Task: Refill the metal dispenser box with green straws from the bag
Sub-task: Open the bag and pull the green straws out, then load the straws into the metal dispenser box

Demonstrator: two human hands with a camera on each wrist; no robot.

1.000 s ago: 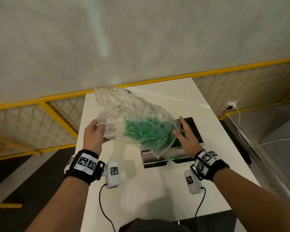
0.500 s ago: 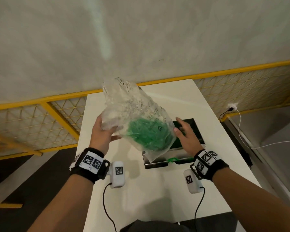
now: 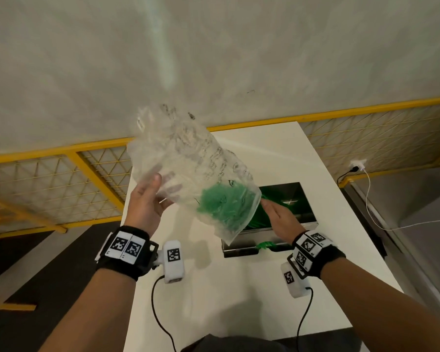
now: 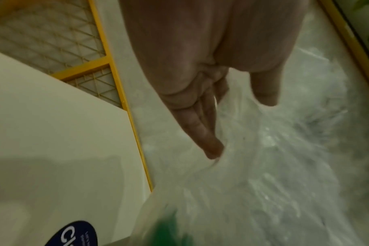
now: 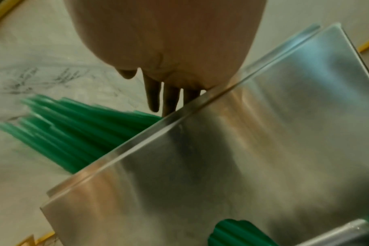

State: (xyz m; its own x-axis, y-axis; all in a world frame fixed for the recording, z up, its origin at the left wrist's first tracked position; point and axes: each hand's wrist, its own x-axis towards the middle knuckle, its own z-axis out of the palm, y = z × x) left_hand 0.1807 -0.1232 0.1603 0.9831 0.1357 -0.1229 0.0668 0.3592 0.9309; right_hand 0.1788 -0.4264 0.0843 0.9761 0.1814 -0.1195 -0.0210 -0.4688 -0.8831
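Left hand [image 3: 148, 204]: grips upper end of crinkled clear plastic bag [image 3: 188, 163], frame centre, tilted mouth-down.
Right hand [image 3: 280, 219]: fingers extended, steadying green plastic straws [image 3: 226, 207] at mouth.
Open shiny metal dispenser box [image 3: 241, 246]: centre-right, on white table [image 3: 239, 301].
Risk: bundle slides askew, straws miss the opening and scatter.

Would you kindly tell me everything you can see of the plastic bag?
The plastic bag is clear, crinkled film with dark print, blurred past reading. It is held in the air, tilted, its lower end over the open metal dispenser box. Green straws bunch in that lower end; the upper part looks empty. The left hand grips the bag's upper part, thumb in front. The right hand touches the lower end with straight fingers.
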